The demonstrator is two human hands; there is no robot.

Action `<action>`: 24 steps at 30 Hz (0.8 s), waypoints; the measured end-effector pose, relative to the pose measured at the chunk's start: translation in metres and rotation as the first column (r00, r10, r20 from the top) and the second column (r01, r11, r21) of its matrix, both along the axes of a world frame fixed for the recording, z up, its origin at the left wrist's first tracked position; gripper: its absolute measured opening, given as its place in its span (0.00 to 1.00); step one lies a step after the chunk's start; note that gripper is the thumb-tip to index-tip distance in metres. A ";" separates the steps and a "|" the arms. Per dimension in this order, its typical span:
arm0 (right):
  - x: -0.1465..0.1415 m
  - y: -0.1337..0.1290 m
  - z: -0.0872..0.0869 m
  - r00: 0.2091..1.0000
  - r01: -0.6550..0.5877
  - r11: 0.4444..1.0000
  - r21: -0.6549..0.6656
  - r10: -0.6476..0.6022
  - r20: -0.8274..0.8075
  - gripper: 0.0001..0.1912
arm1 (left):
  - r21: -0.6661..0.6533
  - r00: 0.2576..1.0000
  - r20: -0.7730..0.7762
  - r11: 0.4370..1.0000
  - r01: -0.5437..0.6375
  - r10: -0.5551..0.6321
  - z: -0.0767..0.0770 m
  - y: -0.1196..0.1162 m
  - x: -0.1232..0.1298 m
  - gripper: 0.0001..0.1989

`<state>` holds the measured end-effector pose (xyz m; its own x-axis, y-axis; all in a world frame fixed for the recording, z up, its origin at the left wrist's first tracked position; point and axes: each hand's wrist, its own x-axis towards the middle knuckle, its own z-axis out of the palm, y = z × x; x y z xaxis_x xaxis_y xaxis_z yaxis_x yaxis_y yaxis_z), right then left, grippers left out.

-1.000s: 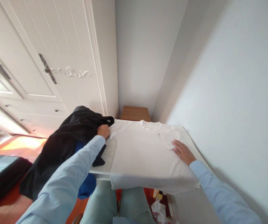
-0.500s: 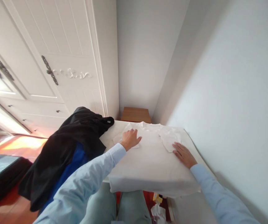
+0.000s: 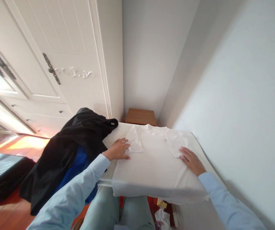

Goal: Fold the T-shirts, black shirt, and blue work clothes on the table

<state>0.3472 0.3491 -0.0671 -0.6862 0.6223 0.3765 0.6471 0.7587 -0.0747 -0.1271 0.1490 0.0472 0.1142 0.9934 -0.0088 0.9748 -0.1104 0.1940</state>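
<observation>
A white T-shirt [image 3: 152,163] lies spread over a white table [image 3: 107,175], its collar at the far edge and its lower part hanging over the near edge. Both sleeves are folded inward on the front. My left hand [image 3: 119,149], with a ring on one finger, rests at the outer edge of the left sleeve, fingers stretched out. At the right sleeve's edge lies my right hand [image 3: 192,159], flat with its fingers extended. Neither hand grips the cloth.
Black clothing [image 3: 80,134] with a blue garment [image 3: 76,163] under it drapes over the table's left end. Beyond stands a small wooden cabinet [image 3: 141,116]. A white wardrobe [image 3: 80,41] is at left, a wall [image 3: 242,95] at right, a dark suitcase [image 3: 5,172] on the floor.
My left hand has moved left and down from over the left sleeve to its outer edge. My right hand stays almost in place at the right sleeve.
</observation>
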 end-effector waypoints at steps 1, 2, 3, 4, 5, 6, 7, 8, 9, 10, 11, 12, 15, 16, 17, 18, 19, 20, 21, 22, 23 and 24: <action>0.000 0.000 0.000 1.000 0.002 1.000 0.002 -0.002 -0.003 0.28 | 0.003 1.000 0.007 1.000 0.012 -0.012 -0.003 0.001 0.002 0.24; 0.000 0.000 0.000 1.000 0.004 1.000 0.003 -0.004 -0.005 0.28 | 0.013 1.000 0.009 1.000 0.015 -0.015 -0.004 0.002 0.004 0.18; 0.000 0.000 -0.001 1.000 0.004 1.000 0.003 -0.004 -0.006 0.29 | 0.028 1.000 0.009 1.000 0.005 -0.006 -0.003 0.005 0.007 0.12; 0.000 0.000 0.000 1.000 0.003 1.000 0.001 -0.003 -0.005 0.29 | 0.048 1.000 0.016 0.999 -0.021 0.020 0.001 0.008 0.010 0.09; 0.000 0.000 0.000 1.000 0.002 1.000 -0.002 -0.002 -0.003 0.29 | 0.074 0.997 0.038 0.995 -0.066 0.063 0.006 0.012 0.013 0.10; 0.000 0.000 0.000 1.000 0.001 1.000 -0.006 -0.001 0.000 0.30 | 0.111 0.989 0.081 0.985 -0.129 0.121 0.011 0.015 0.017 0.12; 0.000 0.000 0.000 1.000 0.002 1.000 -0.011 -0.002 0.002 0.30 | 0.157 0.971 0.148 0.965 -0.210 0.188 0.017 0.018 0.021 0.14; 0.000 0.000 0.000 1.000 0.005 1.000 -0.015 -0.005 0.003 0.30 | 0.200 0.941 0.236 0.936 -0.291 0.242 0.023 0.020 0.026 0.16; 0.000 0.000 0.000 1.000 0.009 1.000 -0.018 -0.009 0.004 0.30 | 0.230 0.906 0.325 0.907 -0.352 0.270 0.027 0.022 0.031 0.19; 0.000 -0.001 0.000 1.000 0.013 1.000 -0.020 -0.013 0.004 0.30 | 0.236 0.878 0.399 0.895 -0.379 0.266 0.029 0.023 0.037 0.20; 0.000 -0.001 0.001 1.000 0.016 1.000 -0.021 -0.016 0.006 0.30 | 0.219 0.861 0.450 0.905 -0.364 0.238 0.028 0.024 0.043 0.21; 0.000 -0.001 0.001 1.000 0.017 1.000 -0.021 -0.017 0.009 0.30 | 0.183 0.856 0.476 0.929 -0.321 0.201 0.026 0.024 0.048 0.21; -0.001 -0.002 0.002 1.000 0.018 1.000 -0.014 -0.018 0.008 0.29 | 0.080 0.875 0.462 0.976 -0.201 0.142 0.007 0.024 0.058 0.22; -0.001 -0.002 0.003 1.000 0.015 1.000 -0.010 -0.015 0.003 0.29 | 0.087 0.888 0.437 0.976 -0.199 0.142 -0.001 0.023 0.058 0.22; -0.001 -0.003 0.004 1.000 0.010 1.000 -0.006 -0.010 -0.002 0.29 | 0.113 0.905 0.403 0.974 -0.197 0.136 -0.009 0.023 0.057 0.22; -0.001 -0.003 0.004 1.000 0.005 1.000 -0.001 -0.005 -0.007 0.28 | 0.144 0.925 0.360 0.972 -0.184 0.121 -0.016 0.023 0.055 0.21; -0.002 -0.004 0.005 1.000 -0.001 1.000 0.003 0.001 -0.012 0.28 | 0.172 0.946 0.310 0.972 -0.158 0.098 -0.024 0.022 0.051 0.21; -0.002 -0.004 0.005 1.000 -0.006 1.000 0.005 0.006 -0.016 0.28 | 0.194 0.964 0.255 0.973 -0.127 0.074 -0.031 0.021 0.048 0.21; -0.002 -0.004 0.005 1.000 -0.008 1.000 0.006 0.009 -0.019 0.28 | 0.208 0.977 0.204 0.973 -0.099 0.056 -0.038 0.020 0.045 0.22; -0.001 -0.004 0.005 1.000 -0.008 1.000 0.005 0.008 -0.021 0.28 | 0.217 0.986 0.160 0.973 -0.081 0.046 -0.044 0.020 0.042 0.23; -0.001 -0.004 0.005 1.000 -0.005 1.000 0.001 0.005 -0.023 0.28 | 0.227 0.991 0.127 0.971 -0.073 0.044 -0.051 0.019 0.039 0.24; -0.001 -0.004 0.005 1.000 -0.002 1.000 -0.005 0.002 -0.024 0.27 | 0.242 0.994 0.103 0.968 -0.070 0.046 -0.057 0.018 0.037 0.25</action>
